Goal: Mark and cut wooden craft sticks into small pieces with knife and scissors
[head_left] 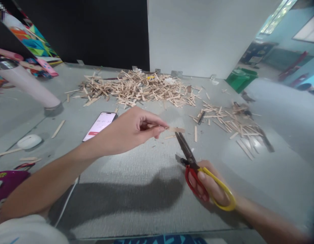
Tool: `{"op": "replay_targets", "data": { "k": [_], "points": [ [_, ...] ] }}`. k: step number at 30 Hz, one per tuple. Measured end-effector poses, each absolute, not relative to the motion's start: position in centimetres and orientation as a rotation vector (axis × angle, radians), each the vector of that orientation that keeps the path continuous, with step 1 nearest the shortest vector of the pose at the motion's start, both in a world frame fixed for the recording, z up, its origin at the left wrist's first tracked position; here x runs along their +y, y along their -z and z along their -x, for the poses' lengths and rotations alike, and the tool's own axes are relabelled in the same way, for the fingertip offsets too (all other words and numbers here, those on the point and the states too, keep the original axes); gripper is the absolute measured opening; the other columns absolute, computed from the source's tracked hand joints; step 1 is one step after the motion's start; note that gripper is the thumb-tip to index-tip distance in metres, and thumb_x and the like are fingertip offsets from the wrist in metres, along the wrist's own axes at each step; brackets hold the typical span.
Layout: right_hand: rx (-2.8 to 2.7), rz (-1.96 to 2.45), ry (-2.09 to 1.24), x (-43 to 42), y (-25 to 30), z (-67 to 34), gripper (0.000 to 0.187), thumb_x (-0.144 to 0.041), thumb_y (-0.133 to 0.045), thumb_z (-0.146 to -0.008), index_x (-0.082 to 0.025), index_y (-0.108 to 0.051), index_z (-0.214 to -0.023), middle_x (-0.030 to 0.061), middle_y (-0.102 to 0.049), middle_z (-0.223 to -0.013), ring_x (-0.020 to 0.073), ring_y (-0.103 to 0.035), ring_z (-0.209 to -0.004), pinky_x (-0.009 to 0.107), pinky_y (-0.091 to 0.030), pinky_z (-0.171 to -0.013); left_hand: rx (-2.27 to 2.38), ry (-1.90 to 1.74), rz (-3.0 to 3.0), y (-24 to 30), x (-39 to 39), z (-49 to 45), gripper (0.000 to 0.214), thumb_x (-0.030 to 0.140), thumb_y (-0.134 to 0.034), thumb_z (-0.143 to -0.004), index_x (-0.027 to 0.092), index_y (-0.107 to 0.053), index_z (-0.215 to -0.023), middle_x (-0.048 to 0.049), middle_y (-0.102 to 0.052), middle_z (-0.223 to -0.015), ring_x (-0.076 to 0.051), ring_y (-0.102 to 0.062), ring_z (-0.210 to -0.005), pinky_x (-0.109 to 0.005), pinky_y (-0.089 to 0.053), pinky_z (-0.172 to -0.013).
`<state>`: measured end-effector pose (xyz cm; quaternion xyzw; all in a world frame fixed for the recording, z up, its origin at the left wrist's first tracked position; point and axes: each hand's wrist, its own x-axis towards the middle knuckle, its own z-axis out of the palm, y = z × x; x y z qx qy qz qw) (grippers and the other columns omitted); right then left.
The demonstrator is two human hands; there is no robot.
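Note:
My left hand [133,130] pinches a short flat wooden stick [176,129] between thumb and fingertips, holding it level above the grey table [136,183]. My right hand [210,186] grips a pair of scissors [191,159] by its red and yellow handles. The dark blades point up and left, and their tips meet the stick's free end. A large heap of wooden sticks [139,88] lies at the back of the table. A smaller scatter of sticks [230,120] lies to the right.
A phone [100,125] with a lit screen lies face up left of my hand. A pale tube [27,84] leans at the far left beside colourful items. A white round object [29,141] and a purple thing [6,184] sit at the left edge. A green bin [240,78] stands behind.

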<state>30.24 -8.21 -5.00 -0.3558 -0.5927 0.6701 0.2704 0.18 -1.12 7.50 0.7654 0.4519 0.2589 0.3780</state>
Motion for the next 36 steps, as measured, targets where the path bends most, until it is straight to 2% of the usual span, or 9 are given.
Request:
{"op": "replay_targets", "data": {
  "k": [3,6,12,15,18,20,26,31,36],
  "points": [
    [-1.634,0.928,-1.800,-8.2,4.3,-30.0,0.061,-0.075,-0.056,-0.101,-0.021,-0.053,-0.074,-0.0053,-0.046,-0.053,0.0082,-0.041,-0.041,0.020,-0.033,-0.040,1.191,-0.686,-1.973,-7.8,-1.4,-0.2,0.027,0.032,-0.061,-0.104,0.023,-0.083,-0.115,0.0001,-0.065,-0.074,-0.012,-0.050,-0.061,-0.024,-0.037,-0.050],
    [-1.674,0.948,-1.752,-8.4,4.0,-29.9,0.060,-0.077,-0.055,-0.100,-0.020,-0.056,-0.081,-0.0023,-0.051,-0.064,0.0102,-0.047,-0.050,0.022,-0.038,-0.047,1.201,-0.738,-1.951,-8.0,-1.5,-0.2,0.026,0.027,-0.056,-0.105,0.021,-0.079,-0.116,-0.0002,-0.071,-0.085,-0.010,-0.056,-0.064,-0.023,-0.044,-0.055],
    [-1.706,1.046,-1.682,-8.9,4.5,-30.4,0.060,-0.080,-0.058,-0.098,-0.022,-0.054,-0.083,-0.0041,-0.046,-0.063,0.0106,-0.042,-0.049,0.022,-0.036,-0.044,1.163,-0.761,-1.804,-7.9,-1.5,-0.4,0.016,0.026,-0.064,-0.097,0.021,-0.065,-0.111,0.0007,-0.080,-0.089,-0.010,-0.070,-0.065,-0.019,-0.047,-0.048],
    [-1.786,1.019,-1.663,-8.5,4.0,-30.4,0.059,-0.077,-0.056,-0.101,-0.022,-0.051,-0.079,-0.0047,-0.043,-0.061,0.0096,-0.039,-0.047,0.022,-0.032,-0.043,1.165,-0.717,-1.845,-7.8,-1.7,-0.6,0.010,0.027,-0.063,-0.098,0.022,-0.071,-0.100,0.0045,-0.078,-0.079,-0.008,-0.068,-0.063,-0.017,-0.045,-0.048],
    [-1.840,0.979,-1.652,-8.2,3.1,-30.2,0.057,-0.070,-0.061,-0.101,-0.023,-0.046,-0.073,-0.0045,-0.041,-0.062,0.0092,-0.038,-0.049,0.022,-0.029,-0.044,1.144,-0.718,-1.884,-7.7,-1.9,-0.7,0.011,0.028,-0.066,-0.098,0.022,-0.075,-0.098,0.0069,-0.070,-0.066,-0.007,-0.063,-0.060,-0.018,-0.047,-0.053],
    [-1.844,0.976,-1.659,-8.2,2.8,-30.1,0.057,-0.068,-0.062,-0.101,-0.023,-0.045,-0.072,-0.0045,-0.039,-0.062,0.0092,-0.037,-0.049,0.022,-0.028,-0.043,1.143,-0.700,-1.881,-7.7,-2.0,-0.7,0.011,0.027,-0.066,-0.099,0.021,-0.075,-0.099,0.0062,-0.068,-0.067,-0.007,-0.062,-0.061,-0.018,-0.048,-0.056],
    [-1.770,1.046,-1.739,-9.0,3.8,-30.3,0.059,-0.074,-0.054,-0.103,-0.022,-0.051,-0.076,-0.0048,-0.043,-0.059,0.0093,-0.039,-0.045,0.022,-0.031,-0.041,1.154,-0.675,-1.892,-8.0,-2.1,-0.8,0.012,0.023,-0.064,-0.100,0.020,-0.074,-0.095,0.0055,-0.063,-0.063,-0.008,-0.057,-0.057,-0.019,-0.042,-0.051],
    [-1.687,1.083,-1.762,-9.5,3.6,-30.1,0.063,-0.080,-0.053,-0.099,-0.023,-0.051,-0.074,-0.0056,-0.044,-0.055,0.0080,-0.037,-0.041,0.021,-0.031,-0.039,1.128,-0.700,-1.930,-8.0,-1.9,-1.0,0.026,0.031,-0.060,-0.108,0.018,-0.071,-0.088,0.0008,-0.071,-0.071,-0.008,-0.060,-0.056,-0.020,-0.042,-0.051],
    [-1.669,1.159,-1.774,-9.5,3.3,-30.0,0.064,-0.081,-0.057,-0.097,-0.022,-0.053,-0.073,-0.0055,-0.046,-0.054,0.0075,-0.037,-0.040,0.021,-0.030,-0.039,1.165,-0.700,-2.019,-7.7,-2.3,-1.0,0.035,0.037,-0.057,-0.111,0.020,-0.069,-0.083,0.0019,-0.070,-0.068,-0.009,-0.060,-0.053,-0.020,-0.042,-0.050]
  ]
}}
